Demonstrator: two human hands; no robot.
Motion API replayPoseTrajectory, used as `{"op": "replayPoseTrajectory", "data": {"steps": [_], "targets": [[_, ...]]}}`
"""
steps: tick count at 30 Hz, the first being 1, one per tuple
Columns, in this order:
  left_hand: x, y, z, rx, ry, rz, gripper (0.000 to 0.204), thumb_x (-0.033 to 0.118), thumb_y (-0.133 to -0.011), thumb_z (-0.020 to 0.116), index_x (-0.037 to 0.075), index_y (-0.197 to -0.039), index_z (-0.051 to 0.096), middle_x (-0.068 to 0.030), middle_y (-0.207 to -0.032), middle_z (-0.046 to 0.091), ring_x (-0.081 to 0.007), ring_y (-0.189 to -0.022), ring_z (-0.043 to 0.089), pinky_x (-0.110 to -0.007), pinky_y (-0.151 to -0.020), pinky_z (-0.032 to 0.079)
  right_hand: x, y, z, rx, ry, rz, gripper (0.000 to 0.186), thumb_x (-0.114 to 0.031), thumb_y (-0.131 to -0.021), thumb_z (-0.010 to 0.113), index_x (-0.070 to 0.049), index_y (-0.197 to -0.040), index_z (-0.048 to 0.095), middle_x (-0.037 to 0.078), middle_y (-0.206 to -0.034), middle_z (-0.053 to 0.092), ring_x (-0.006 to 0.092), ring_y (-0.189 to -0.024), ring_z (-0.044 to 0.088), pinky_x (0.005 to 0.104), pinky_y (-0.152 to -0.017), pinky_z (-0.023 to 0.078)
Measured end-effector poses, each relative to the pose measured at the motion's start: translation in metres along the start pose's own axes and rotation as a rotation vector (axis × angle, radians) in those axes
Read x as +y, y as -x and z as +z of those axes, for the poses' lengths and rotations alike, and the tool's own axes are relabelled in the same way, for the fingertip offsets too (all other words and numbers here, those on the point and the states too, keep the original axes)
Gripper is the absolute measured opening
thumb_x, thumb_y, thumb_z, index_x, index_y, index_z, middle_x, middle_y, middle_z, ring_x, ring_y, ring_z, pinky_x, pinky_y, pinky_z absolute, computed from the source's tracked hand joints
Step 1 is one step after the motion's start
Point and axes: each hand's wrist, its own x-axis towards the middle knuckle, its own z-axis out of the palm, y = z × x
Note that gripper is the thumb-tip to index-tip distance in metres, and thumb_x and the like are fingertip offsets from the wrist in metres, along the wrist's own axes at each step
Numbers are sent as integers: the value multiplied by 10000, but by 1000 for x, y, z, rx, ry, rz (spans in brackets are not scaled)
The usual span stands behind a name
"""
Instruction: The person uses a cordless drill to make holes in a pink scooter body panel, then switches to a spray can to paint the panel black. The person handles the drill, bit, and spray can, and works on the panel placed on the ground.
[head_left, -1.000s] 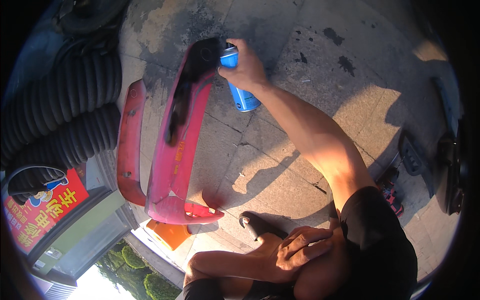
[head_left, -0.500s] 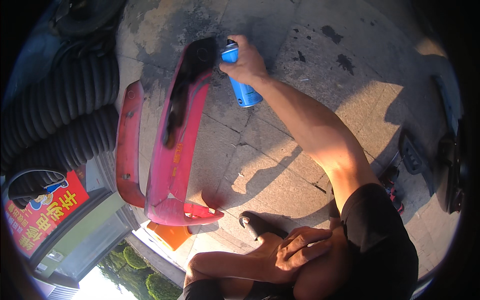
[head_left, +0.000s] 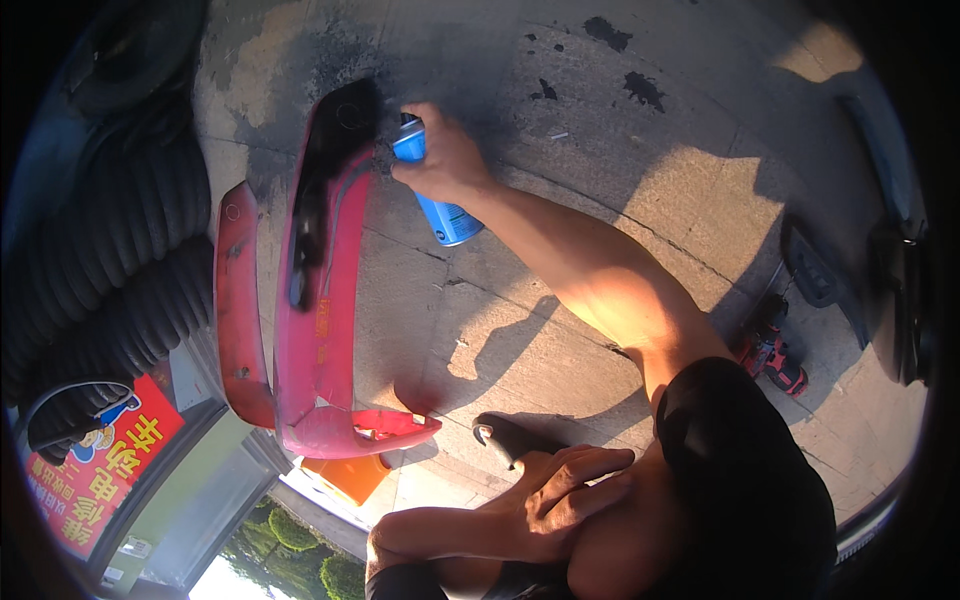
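Note:
My right hand (head_left: 447, 160) grips a blue spray can (head_left: 452, 224), its index finger on the black nozzle at the top. The can tilts, top to the left, just right of a long pink-red plastic panel (head_left: 300, 370) and apart from it. Wet-looking black paint covers the panel's far end and runs in a patch down its left part; the near part is still pink. My left hand (head_left: 560, 495) lies over my bent knee, fingers stretched and slightly apart, holding nothing.
A second reddish panel (head_left: 238, 310) lies left of the first. An orange block (head_left: 350, 478) sits under the near end. Ribbed black hoses (head_left: 110, 220) are heaped at left, above a red sign (head_left: 110, 465). A red-black power drill (head_left: 772, 360) lies at right; my dark shoe (head_left: 515, 438) is near.
The can and my right hand have shifted slightly down and left in view, along with the panels as the view moved. More of the drill shows. My left hand stays on the knee.

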Motion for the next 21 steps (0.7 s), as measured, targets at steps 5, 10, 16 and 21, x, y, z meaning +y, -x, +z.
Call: {"op": "replayPoseTrajectory", "data": {"steps": [5, 10, 16, 21], "targets": [[1, -4, -3, -58, -24, -54, 477, 20, -786, 722, -58, -1223, 548, -316, -1259, 556, -437, -1087, 609, -493, -911, 511, -11, -32, -8, -20, -51, 183, 823, -264, -728, 804, -239, -1434, 381, 209, -1311, 485, 407, -1128, 611, 465, -926, 533], [-4, -16, -8, -109, -54, -39, 641, 27, -738, 755, -18, -1327, 508, -270, -1359, 482, -420, -1138, 571, -478, -914, 491, -27, -61, -11, -19, -61, 304, 815, -270, -721, 785, -209, -1432, 392, 223, -1296, 523, 405, -1160, 593, 445, -956, 517], [-4, -28, -13, -157, -114, -14, 650, 29, -756, 728, -15, -1366, 510, -255, -1409, 441, -401, -1145, 564, -473, -916, 486, -29, -65, -9, -54, -42, 299, 802, -248, -751, 799, -230, -1434, 379, 200, -1327, 470, 405, -1135, 610, 454, -929, 540], [-1, -27, -10, -84, -109, -35, 645, 32, -744, 727, -4, -1355, 523, -252, -1401, 448, -388, -1122, 577, -468, -893, 495, -12, -45, -3, -80, -72, 227, 804, -243, -744, 802, -219, -1429, 382, 223, -1300, 484, 426, -1121, 609, 460, -922, 539]]}}
